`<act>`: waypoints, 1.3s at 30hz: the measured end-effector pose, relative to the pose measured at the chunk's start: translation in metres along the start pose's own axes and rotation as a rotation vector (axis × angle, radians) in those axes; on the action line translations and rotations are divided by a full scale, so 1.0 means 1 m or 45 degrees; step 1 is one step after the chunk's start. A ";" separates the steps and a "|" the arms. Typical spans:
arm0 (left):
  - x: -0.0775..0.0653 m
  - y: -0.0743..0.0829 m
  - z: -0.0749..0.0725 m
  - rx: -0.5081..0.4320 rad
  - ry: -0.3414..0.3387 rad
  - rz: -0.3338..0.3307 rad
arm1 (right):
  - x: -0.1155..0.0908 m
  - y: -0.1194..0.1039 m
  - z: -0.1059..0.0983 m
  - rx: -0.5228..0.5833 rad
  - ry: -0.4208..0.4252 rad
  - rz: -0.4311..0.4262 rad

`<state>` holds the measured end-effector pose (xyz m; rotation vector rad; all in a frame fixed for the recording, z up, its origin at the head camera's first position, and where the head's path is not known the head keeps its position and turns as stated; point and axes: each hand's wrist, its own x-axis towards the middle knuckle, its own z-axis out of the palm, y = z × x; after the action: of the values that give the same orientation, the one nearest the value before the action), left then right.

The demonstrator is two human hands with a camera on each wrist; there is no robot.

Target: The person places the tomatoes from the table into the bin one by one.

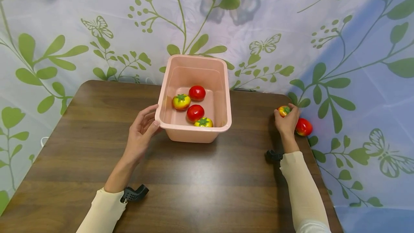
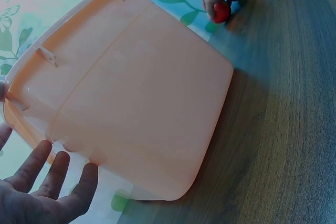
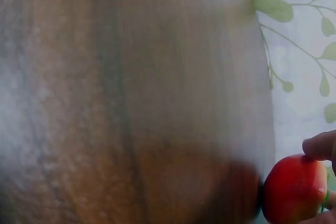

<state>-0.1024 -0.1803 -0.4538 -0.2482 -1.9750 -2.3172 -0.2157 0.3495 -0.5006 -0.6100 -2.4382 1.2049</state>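
Note:
My left hand (image 1: pixel 142 125) holds a pink plastic bin (image 1: pixel 195 132) by the rim at its near left corner. In the left wrist view, several fingertips (image 2: pixel 86 174) lie under the rim, against the outer wall. Inside the bin are two red toy tomatoes (image 1: pixel 195 113) and two yellow ones (image 1: pixel 181 101) with green leafy tops. At the table's right edge, my right hand (image 1: pixel 288 120) pinches a toy tomato (image 3: pixel 294 190), red and yellow with a green top. Beside that hand lies another red toy tomato (image 1: pixel 304 127).
The brown wooden table (image 1: pixel 194 182) ends at the right, close to the right hand. A cloth with leaf and butterfly prints (image 1: pixel 365 110) hangs behind and to the right. Black wrist mounts (image 1: pixel 136 192) sit on both forearms.

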 end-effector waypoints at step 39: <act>-0.003 0.000 0.004 0.078 0.002 0.056 | -0.016 -0.045 -0.009 0.068 -0.016 -0.173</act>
<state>-0.0994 -0.1767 -0.4537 -0.2824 -2.0155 -2.2256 -0.2081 0.3229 -0.4610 -0.4160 -2.4064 1.2175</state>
